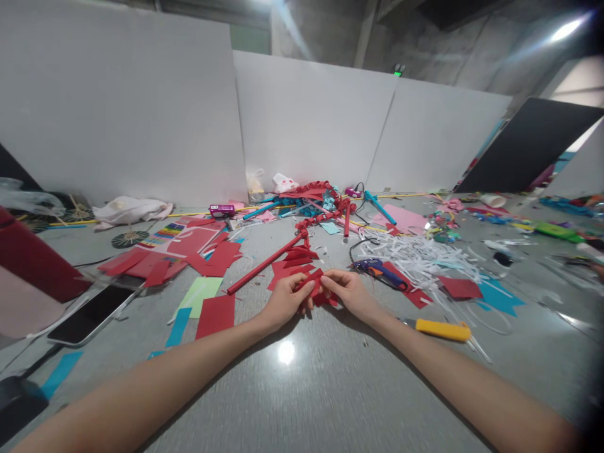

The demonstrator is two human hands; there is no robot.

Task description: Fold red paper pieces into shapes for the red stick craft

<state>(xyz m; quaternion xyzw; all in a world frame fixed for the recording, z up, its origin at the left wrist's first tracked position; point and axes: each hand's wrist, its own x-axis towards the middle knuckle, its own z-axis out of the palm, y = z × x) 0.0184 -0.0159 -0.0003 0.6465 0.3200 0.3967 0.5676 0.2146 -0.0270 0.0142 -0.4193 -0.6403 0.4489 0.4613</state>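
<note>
Between both hands is a small folded piece of red paper [311, 279], held just above the table. My left hand [289, 297] pinches its left side between thumb and fingers. On its other side, my right hand [346, 290] grips the edge with thumb and forefinger. More red paper pieces [298, 255] lie right behind the hands. A red paper rod [264, 263] slants away to the left, its far end near a curled red paper chain [314, 220]. Close to my right hand lies a blue hot glue gun [384, 272].
A yellow utility knife [442, 329] lies at right, near shredded white paper strips [415, 251]. On the left are a phone [94, 313], a red card sheet [216, 316] and a green sheet [201, 294]. White panels [311, 119] stand behind the table.
</note>
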